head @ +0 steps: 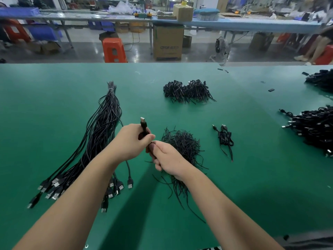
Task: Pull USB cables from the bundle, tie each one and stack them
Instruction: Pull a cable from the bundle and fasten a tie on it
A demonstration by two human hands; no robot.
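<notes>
1. A coiled USB cable (144,131) is gripped by the left hand (132,141) above the green table (234,177), with its metal plug pointing up past the fingers.
2. The lower part of the same cable is pinched by the curled fingers of the right hand (166,157), which touches the left hand.
3. The bundle (100,134) of long black cables is laid out to the left, tied near its far end, with its plugs fanned toward the near edge, partly under the left forearm.
4. A heap of short black ties (182,147) is seen just beyond and under the right hand.
5. Two tied cables (224,138) are set down to the right of that heap.
6. A larger stack of tied cables (187,92) is placed farther back, and more piles (313,127) are found at the right edge.
</notes>
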